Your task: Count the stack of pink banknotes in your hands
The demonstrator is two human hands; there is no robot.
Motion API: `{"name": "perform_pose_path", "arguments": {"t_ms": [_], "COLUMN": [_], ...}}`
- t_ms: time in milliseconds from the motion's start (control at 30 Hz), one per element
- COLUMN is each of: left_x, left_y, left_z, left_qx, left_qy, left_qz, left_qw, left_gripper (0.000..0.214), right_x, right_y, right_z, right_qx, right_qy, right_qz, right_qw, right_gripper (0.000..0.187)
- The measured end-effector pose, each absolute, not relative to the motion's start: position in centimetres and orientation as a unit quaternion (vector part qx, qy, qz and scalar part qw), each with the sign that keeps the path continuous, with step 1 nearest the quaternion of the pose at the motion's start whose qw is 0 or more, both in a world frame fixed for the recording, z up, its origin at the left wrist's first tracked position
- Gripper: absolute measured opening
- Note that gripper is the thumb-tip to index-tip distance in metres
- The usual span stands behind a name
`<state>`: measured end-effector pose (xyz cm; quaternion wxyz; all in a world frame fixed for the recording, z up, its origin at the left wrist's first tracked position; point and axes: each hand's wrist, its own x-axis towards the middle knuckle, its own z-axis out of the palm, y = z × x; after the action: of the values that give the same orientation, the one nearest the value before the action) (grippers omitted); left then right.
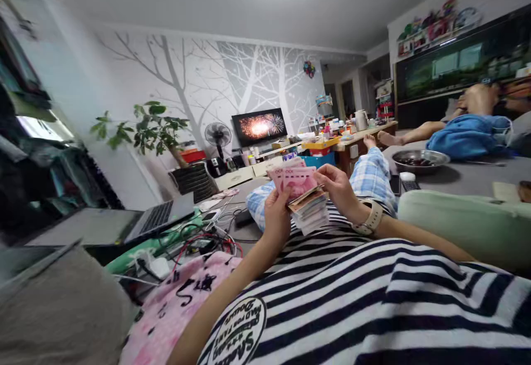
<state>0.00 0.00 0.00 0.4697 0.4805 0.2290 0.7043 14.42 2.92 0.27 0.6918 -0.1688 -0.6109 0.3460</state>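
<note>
Pink banknotes [299, 182] are fanned out between my two hands above my lap. My left hand [279, 210] grips their lower left side, thumb on the front. At the upper right edge, the thumb and fingers of my right hand [337, 185] pinch the notes. Just below the pink notes hangs a thick stack of paper pieces [310, 215], brownish on top and pale beneath; how it is held is hidden. A pale watch [370, 218] is on my right wrist.
An open laptop [153, 218] and tangled cables [211, 238] lie at left. At right are a metal bowl [420, 160] with dark contents, a green cushion [460, 218] and another person's bare legs [423, 131]. A television [260, 126] and a cluttered table [365, 133] stand beyond.
</note>
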Motion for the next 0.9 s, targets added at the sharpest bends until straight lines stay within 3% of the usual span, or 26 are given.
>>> {"name": "perform_pose_path", "arguments": {"t_ms": [333,700,900], "left_x": [-0.2,-1.1,-0.8], "left_y": [0.9,0.3,-0.4], "left_z": [-0.5,-0.2,0.1], "left_qx": [0.484,0.535,0.561], "left_qy": [0.217,0.365,0.396], "left_qz": [0.714,0.719,0.701], "left_qw": [0.456,0.252,0.192], "left_gripper": [0.023,0.014,0.015], "right_x": [14.5,14.4,14.4], "right_y": [3.0,2.5,2.3], "right_z": [0.2,0.1,0.2], "right_qx": [-0.185,-0.157,-0.151], "right_qy": [-0.621,-0.627,-0.624], "right_qz": [0.325,0.316,0.322], "right_qw": [0.689,0.694,0.695], "right_gripper": [0.030,0.032,0.032]}}
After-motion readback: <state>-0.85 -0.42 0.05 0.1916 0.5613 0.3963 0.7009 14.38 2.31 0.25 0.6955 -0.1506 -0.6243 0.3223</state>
